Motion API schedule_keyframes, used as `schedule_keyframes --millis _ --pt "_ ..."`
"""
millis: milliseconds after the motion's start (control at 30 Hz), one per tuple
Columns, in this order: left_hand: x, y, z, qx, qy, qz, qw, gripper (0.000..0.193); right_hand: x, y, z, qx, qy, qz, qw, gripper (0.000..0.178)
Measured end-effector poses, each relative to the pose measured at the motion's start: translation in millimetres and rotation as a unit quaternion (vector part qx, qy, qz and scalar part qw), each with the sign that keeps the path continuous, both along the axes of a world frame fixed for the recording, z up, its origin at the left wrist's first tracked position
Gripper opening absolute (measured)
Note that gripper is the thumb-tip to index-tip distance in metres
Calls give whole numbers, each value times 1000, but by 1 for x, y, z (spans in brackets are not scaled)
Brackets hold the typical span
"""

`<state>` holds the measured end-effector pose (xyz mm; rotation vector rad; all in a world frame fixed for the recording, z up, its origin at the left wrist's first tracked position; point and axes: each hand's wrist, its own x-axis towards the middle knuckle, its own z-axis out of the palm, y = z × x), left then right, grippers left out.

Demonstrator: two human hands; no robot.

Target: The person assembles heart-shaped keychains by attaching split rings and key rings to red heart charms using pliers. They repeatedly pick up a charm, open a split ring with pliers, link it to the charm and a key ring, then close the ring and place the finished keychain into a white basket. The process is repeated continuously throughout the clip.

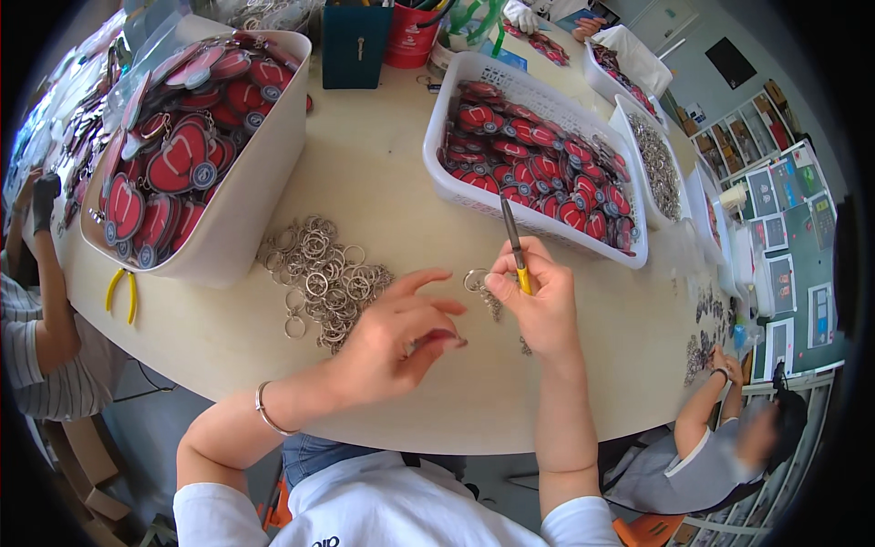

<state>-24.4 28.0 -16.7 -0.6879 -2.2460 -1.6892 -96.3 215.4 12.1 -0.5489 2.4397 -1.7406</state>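
Observation:
My right hand (542, 296) is closed around a slim tool with a dark pointed tip and a yellow grip (515, 242), probably pliers, tip upward. A metal key ring with a short chain (476, 281) hangs at its thumb and fingers. To its left, my left hand (406, 333) has the thumb and index finger bent together, the other fingers spread. Something small and dark red shows between them, too blurred to name. A pile of key rings with chains (319, 281) lies on the table just beyond my left hand.
A white bin (287, 128) of red charms stands at left, a white basket (437, 173) of red charms at right. Yellow-handled pliers (121, 296) lie by the bin. Further trays (661, 205) line the right side. A co-worker (720, 447) sits at right, another person (55, 328) at left.

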Motion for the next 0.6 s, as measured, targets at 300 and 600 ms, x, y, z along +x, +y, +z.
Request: schedule_keyframes --millis 300,600 --pt "3 3 5 0 -19 -26 999 14 4 -4 -10 -64 -5 -12 998 12" --pt "-3 -8 18 5 -31 -35 999 12 -1 11 0 -79 -173 157 969 10"
